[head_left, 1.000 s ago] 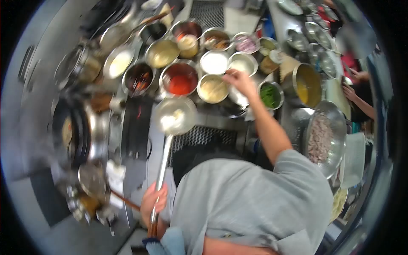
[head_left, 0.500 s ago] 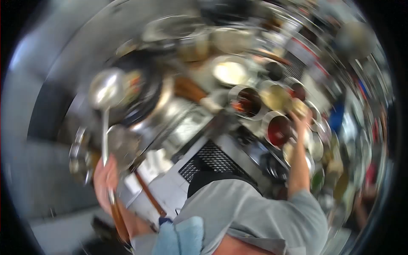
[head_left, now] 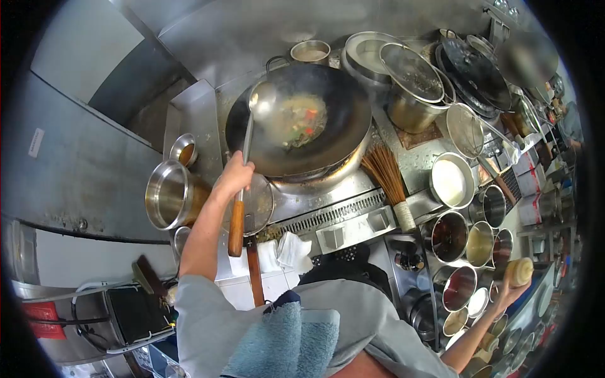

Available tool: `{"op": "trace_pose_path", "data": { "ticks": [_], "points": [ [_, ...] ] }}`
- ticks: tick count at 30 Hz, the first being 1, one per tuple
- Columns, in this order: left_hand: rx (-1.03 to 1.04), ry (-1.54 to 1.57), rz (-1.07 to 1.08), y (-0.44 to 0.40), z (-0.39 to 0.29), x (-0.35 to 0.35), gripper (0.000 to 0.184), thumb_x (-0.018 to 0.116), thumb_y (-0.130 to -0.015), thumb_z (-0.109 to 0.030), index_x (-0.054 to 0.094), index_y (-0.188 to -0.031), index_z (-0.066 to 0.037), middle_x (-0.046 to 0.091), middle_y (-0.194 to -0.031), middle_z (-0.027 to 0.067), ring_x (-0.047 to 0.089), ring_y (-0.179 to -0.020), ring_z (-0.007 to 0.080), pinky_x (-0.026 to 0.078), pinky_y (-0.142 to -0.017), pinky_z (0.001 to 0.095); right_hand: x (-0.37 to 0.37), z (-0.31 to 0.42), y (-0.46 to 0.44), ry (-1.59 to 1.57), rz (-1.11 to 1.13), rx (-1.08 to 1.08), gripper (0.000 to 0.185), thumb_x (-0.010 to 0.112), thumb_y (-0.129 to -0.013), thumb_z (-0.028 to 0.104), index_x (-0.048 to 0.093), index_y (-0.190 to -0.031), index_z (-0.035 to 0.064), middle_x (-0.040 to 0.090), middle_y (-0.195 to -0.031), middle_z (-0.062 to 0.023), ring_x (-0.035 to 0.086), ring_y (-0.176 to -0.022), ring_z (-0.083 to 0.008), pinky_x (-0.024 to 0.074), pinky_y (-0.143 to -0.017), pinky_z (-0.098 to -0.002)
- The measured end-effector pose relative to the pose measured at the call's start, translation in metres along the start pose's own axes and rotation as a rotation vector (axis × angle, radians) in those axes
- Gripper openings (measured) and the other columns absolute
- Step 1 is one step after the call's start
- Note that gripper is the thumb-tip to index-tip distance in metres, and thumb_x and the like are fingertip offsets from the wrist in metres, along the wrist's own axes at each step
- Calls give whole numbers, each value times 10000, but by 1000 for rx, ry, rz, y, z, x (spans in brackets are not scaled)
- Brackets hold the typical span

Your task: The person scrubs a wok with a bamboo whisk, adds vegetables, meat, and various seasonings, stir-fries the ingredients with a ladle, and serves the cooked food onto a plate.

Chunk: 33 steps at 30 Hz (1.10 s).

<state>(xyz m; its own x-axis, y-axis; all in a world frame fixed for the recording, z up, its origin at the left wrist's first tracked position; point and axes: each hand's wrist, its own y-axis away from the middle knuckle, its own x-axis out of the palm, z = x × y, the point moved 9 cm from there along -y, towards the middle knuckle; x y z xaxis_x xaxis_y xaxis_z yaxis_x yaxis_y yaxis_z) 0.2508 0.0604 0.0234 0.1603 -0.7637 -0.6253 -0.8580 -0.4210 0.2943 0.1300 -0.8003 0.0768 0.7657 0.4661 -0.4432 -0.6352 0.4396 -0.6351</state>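
Note:
My left hand [head_left: 236, 174] grips the metal shaft of a long ladle [head_left: 263, 99] above its wooden handle. The ladle's bowl is over the left part of a large black wok [head_left: 345, 120], which holds food in liquid [head_left: 302, 120] with red and green pieces; steam rises from it. My right hand [head_left: 512, 292], out at the right, is closed around a jar [head_left: 520, 271] with a yellowish top. Below and left of the jar are metal pots, one with red contents [head_left: 460, 288] and one with pale yellow contents [head_left: 480, 244].
A bamboo brush [head_left: 388, 176] lies right of the wok. Beyond it stand a bowl of white contents [head_left: 451, 181], a wire strainer [head_left: 465, 130] and a tall pot [head_left: 409, 113]. At the left is a steel pot [head_left: 169, 194]. White cloths [head_left: 293, 251] lie by the stove's front.
The view has swung toward the wok. My left hand has brought the ladle from beside the ingredient bowls to over the wok. My right hand has left the bowls and now holds a jar.

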Motion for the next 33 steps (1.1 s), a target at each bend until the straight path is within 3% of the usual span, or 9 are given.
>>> {"op": "trace_pose_path", "data": {
  "ticks": [4,7,11,16,19,21,24,27,33],
  "points": [
    [-183,547,251,8,6,47,70,495,-905,-78,441,-884,-39,440,-623,18,421,-413,118,357,-374,269,59,59,-29,-198,100,-8,734,783,-763,122,385,-1363,-18,494,-1315,-157,531,-1164,-255,385,-1040,-380],
    [-444,1152,775,24,-13,84,105,478,-939,-61,416,-857,-40,446,-639,23,431,-420,95,369,-360,233,144,84,-33,-394,270,-15,755,770,-740,73,376,-1374,-38,519,-1293,-161,530,-1172,-254,390,-1034,-378],
    [-632,2086,789,16,-55,88,134,423,-972,-58,358,-870,-1,426,-679,28,451,-426,83,430,-368,200,271,201,-29,-723,568,54,772,772,-702,129,403,-1366,-3,550,-1251,-140,571,-1116,-233,448,-987,-360],
    [-607,1880,823,24,-56,85,121,407,-973,-55,366,-880,11,414,-700,24,460,-467,73,433,-396,182,373,333,-17,-836,961,-131,691,785,-681,214,492,-1269,3,624,-1148,-108,606,-1038,-195,461,-933,-345],
    [-442,1323,679,28,-39,73,127,447,-962,-80,411,-862,-11,445,-653,12,451,-455,66,404,-388,188,410,390,-9,-588,1057,-389,662,773,-647,298,526,-1172,-19,670,-977,-195,655,-951,-311,495,-861,-374],
    [6,413,339,28,-39,43,133,546,-888,-137,460,-852,-42,476,-556,10,450,-421,107,381,-405,274,435,418,5,-401,1171,-475,668,772,-643,284,518,-1183,-16,657,-1042,-199,645,-969,-329,495,-867,-384],
    [-32,135,49,45,-24,37,156,550,-878,-130,449,-903,-14,489,-568,37,476,-436,150,390,-423,309,472,453,25,-176,1207,-662,597,758,-626,273,554,-1111,-9,666,-1014,-210,650,-958,-349,509,-845,-412],
    [7,419,-13,50,-21,45,122,541,-896,-96,440,-894,-29,425,-552,-11,420,-413,120,358,-397,283,498,482,45,50,1180,-856,542,746,-619,249,593,-1077,4,681,-997,-194,665,-951,-330,520,-836,-412],
    [-68,1148,376,60,-35,71,144,514,-921,-94,448,-796,-63,453,-655,-17,387,-458,62,327,-389,253,525,508,75,378,1172,-1044,436,746,-633,193,662,-1028,28,696,-1003,-147,678,-955,-280,529,-817,-391]
  ]
}}
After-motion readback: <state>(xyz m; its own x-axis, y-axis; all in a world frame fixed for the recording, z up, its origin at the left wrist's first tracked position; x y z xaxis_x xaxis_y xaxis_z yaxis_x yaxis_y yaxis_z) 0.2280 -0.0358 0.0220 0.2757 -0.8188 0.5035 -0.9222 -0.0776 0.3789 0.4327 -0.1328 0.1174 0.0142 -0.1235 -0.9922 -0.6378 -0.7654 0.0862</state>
